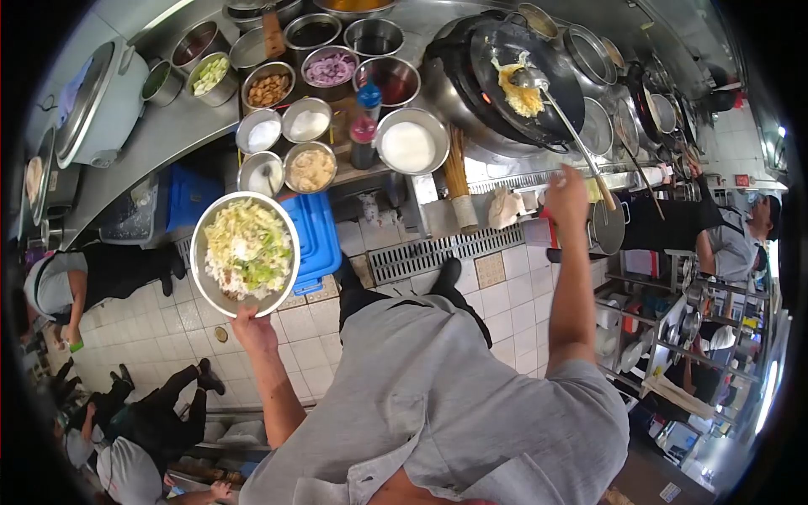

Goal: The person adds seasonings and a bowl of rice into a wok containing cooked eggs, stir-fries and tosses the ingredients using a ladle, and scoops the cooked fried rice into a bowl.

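Observation:
My left hand [255, 331] grips the rim of a steel bowl [198, 273], holding it out over the floor at the left. Inside lie white rice and chopped green vegetables [251, 244]. At the right, my right hand [566, 200] is raised beside the stove's front edge, its fingers blurred and partly turned from view. Near it, apart from the hand, runs the wooden handle of a ladle [566, 114]. The ladle's head rests in a black wok [551, 63], on yellow cooked egg [519, 88].
Steel bowls of seasonings and ingredients crowd the counter, among them salt-like white powder [408, 146] and sliced purple onion [330, 69]. A bamboo brush [460, 185] stands by the stove. Below is a blue bin [316, 240]. Co-workers [728, 240] stand at right and left.

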Demonstrator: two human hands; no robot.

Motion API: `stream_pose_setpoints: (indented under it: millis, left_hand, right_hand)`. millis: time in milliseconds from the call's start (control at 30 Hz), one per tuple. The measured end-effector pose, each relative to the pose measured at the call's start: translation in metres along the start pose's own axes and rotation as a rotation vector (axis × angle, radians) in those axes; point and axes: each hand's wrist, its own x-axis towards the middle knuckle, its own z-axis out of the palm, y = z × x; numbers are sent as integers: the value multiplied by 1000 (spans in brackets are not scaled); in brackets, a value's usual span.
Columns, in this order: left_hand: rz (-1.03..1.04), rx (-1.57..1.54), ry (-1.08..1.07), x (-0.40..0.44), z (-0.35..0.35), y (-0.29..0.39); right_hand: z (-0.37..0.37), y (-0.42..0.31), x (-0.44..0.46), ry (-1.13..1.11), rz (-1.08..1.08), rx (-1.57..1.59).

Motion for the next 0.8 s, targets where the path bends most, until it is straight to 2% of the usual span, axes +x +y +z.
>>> stream_pose_setpoints:
  millis: [67, 133, 233, 333, 367, 467, 533, 600, 633, 667, 700, 767, 800]
  left_hand:
    - [63, -41, 6, -12, 3, -10]
    - [103, -41, 67, -33, 21, -22]
    - [116, -66, 190, -69, 42, -53]
    - [91, -48, 121, -135, 98, -75]
    - [63, -52, 130, -140, 89, -90]
    - [-22, -104, 159, -185, 120, -114]
    - [43, -128, 136, -225, 170, -127]
    - [47, -116, 64, -240, 184, -146]
    - [35, -82, 63, -249, 211, -149]
    - [50, -149, -31, -250, 236, -153]
    - [-17, -163, -58, -238, 240, -164]
    - [-13, 28, -316, -183, 191, -227]
    - [-125, -136, -149, -179, 220, -240]
  right_hand:
    - [14, 98, 24, -45, 89, -202]
    - [35, 166, 40, -26, 73, -279]
    - [75, 236, 62, -150, -174, -252]
    - [107, 290, 80, -317, -223, -24]
    - [95, 287, 76, -330, -253, 3]
    - [43, 269, 63, -495, -153, 207]
    - [22, 266, 46, -425, -189, 364]
    - [-6, 250, 46, -527, -73, 570]
    - [-8, 241, 55, -617, 45, 594]
    - [-11, 233, 64, -700, 168, 609]
    - [29, 246, 69, -645, 105, 591]
    - [122, 263, 107, -295, -336, 489]
    - [128, 258, 120, -329, -317, 564]
